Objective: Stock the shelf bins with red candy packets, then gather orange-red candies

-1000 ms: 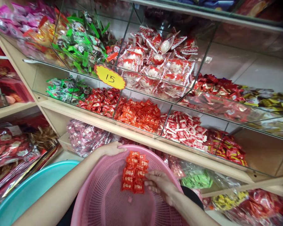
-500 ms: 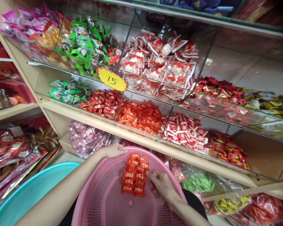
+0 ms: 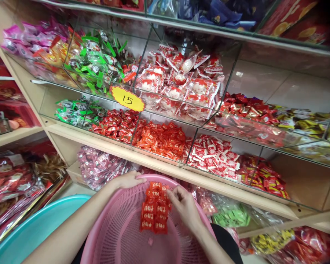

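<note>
A pink mesh basket (image 3: pixel 118 234) fills the bottom centre of the head view. My left hand (image 3: pixel 128 180) grips its far rim, fingers curled over the edge. A pile of small orange-red wrapped candies (image 3: pixel 153 212) lies against the basket's far inner wall. My right hand (image 3: pixel 183 206) rests inside the basket at the right side of the pile, its fingertips pinched at the pile's upper edge. What the fingertips hold, if anything, is too small to make out.
Glass-fronted shelf bins (image 3: pixel 165 141) above hold orange, red, white-and-red and green wrapped candies. A yellow price tag marked 15 (image 3: pixel 128 99) hangs on the glass. A teal tub (image 3: pixel 41 223) sits at lower left. Bagged sweets (image 3: pixel 99 167) lie under the shelf.
My right hand has moved up from the pile's lower right to its upper right edge, with the fingers drawing together. My left hand stays on the rim.
</note>
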Action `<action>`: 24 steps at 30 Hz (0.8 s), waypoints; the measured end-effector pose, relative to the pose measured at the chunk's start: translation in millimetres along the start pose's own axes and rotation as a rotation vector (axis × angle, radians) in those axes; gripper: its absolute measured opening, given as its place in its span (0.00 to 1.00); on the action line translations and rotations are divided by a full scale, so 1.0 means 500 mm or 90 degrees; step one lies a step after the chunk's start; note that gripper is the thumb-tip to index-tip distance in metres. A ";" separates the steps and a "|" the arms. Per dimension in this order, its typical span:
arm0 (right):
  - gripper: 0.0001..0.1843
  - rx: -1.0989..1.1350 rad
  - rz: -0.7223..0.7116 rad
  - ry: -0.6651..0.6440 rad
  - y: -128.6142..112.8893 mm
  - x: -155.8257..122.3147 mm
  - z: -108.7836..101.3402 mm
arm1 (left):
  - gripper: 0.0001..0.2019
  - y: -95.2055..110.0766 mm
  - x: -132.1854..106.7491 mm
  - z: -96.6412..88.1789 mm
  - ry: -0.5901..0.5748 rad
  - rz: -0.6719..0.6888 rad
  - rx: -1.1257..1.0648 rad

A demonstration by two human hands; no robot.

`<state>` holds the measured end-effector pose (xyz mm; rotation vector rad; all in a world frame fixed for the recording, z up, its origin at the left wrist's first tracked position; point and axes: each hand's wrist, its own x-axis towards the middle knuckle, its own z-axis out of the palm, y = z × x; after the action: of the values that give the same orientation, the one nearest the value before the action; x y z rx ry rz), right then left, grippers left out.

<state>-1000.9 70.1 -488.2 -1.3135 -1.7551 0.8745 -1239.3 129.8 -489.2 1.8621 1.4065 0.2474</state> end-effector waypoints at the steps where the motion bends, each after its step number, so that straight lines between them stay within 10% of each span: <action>1: 0.20 0.008 0.004 -0.007 0.005 -0.001 -0.005 | 0.24 -0.001 0.000 0.000 -0.002 0.003 -0.004; 24: 0.18 0.071 0.037 -0.093 0.019 -0.006 -0.057 | 0.24 0.023 0.004 -0.017 0.002 0.090 -0.124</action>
<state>-971.4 71.8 -483.5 -1.2606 -1.7588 1.1099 -1234.8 134.3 -476.4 1.8010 1.2083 0.4421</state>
